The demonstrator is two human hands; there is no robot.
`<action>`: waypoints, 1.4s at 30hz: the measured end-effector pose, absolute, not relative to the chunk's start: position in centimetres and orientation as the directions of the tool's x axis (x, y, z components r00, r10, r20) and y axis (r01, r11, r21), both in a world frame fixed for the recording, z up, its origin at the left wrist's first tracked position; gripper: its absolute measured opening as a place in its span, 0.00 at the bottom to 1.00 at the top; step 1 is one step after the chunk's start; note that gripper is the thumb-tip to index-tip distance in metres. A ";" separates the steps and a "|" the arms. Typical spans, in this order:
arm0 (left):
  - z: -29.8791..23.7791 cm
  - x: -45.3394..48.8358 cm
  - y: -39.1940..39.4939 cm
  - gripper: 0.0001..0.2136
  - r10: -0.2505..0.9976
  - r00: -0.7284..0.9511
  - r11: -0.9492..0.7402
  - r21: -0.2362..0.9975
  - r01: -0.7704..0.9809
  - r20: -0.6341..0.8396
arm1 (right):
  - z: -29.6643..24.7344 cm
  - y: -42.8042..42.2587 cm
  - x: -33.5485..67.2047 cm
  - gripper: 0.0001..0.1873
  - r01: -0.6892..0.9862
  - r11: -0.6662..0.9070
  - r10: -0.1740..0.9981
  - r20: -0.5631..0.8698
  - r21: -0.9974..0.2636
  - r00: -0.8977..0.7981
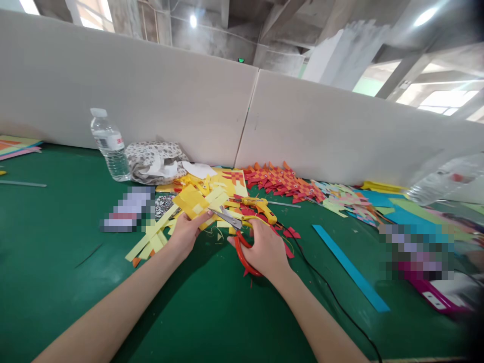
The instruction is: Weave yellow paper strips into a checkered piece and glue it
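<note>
My left hand pinches a woven piece of yellow paper strips, with loose yellow strip ends trailing down to the left over the green table. My right hand is closed round the red handles of a pair of scissors. The metal blades point left toward the yellow piece and sit close to its right edge. Scraps of yellow and red paper lie under and around both hands.
A water bottle and a patterned cloth bag stand by the grey partition. A yellow glue gun with a black cord, a row of red-orange woven pieces, a blue strip and coloured sheets lie to the right.
</note>
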State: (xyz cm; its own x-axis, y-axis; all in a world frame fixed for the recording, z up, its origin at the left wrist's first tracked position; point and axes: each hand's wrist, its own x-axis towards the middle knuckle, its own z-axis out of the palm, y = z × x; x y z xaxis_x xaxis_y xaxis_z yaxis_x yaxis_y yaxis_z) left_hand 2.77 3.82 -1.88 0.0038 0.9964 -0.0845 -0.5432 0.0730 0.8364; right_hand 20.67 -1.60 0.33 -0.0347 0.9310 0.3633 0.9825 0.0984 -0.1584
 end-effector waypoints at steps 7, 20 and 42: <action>-1.8 2.9 3.5 0.20 0.996 0.028 0.086 0.853 -0.514 -0.083 | 0.3 -1.7 20.5 0.26 0.983 0.110 0.933 0.356 -0.145 -0.052; -1.5 3.1 3.1 0.19 0.987 0.103 0.161 0.833 -0.529 -0.125 | 0.1 -2.0 20.1 0.25 0.973 0.134 0.939 0.337 -0.186 -0.065; -1.3 3.0 2.8 0.19 0.978 0.193 0.170 0.815 -0.554 -0.072 | 0.1 -1.8 20.4 0.21 0.940 0.169 0.966 0.238 -0.296 -0.098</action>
State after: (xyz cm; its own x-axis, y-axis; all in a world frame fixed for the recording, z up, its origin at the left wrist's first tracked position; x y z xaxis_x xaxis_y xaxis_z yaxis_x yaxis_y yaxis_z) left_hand 3.03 2.78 -1.30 0.1933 0.9784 -0.0725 -0.5538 0.1698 0.8152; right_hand 20.42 -1.84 0.07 -0.0982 0.9662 0.2383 0.9401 0.1686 -0.2963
